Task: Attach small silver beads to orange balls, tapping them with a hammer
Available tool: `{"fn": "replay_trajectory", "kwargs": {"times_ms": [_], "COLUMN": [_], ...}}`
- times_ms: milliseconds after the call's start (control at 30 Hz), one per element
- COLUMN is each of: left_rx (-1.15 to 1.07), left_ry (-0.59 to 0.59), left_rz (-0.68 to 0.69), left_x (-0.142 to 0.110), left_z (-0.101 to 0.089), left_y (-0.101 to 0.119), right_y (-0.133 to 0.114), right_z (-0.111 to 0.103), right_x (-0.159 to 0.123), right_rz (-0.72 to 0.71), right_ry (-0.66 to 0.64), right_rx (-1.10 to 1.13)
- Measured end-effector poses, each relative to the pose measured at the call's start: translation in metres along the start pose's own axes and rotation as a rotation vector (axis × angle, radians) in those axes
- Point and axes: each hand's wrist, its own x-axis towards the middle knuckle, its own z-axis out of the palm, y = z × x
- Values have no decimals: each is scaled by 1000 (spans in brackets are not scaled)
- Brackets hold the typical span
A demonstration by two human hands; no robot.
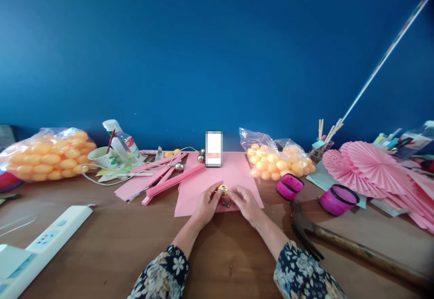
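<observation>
My left hand [207, 204] pinches a small orange ball [223, 189] with dark, shiny bits on its face. Close by on the other side is my right hand [246, 203], its thumb and fingertips pressed together near the ball; whatever is between them is too small to make out. Beneath the ball, several tiny shiny pieces [226, 204] lie on a sheet of pink paper [233, 168]. A device with a blurred-out white screen [214, 149] stands at the back of the paper, with silver balls [201, 158] beside it.
Folded pink paper strips [176, 183] lie left of the sheet. Bags of orange balls [271, 163] sit on both sides. Rightward are magenta round containers [290, 186], pink paper fans [362, 168] and a hammer-like tool [356, 247]. A white power strip [50, 240] lies at left.
</observation>
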Motion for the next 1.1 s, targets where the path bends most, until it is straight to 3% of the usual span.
{"fn": "replay_trajectory", "kwargs": {"times_ms": [1100], "left_rx": [-23], "left_ry": [-1], "left_rz": [-11], "left_x": [-2], "left_z": [2], "left_y": [3], "right_y": [3], "right_z": [0], "right_x": [2], "right_rz": [12], "right_ry": [-9], "right_rx": [-20]}}
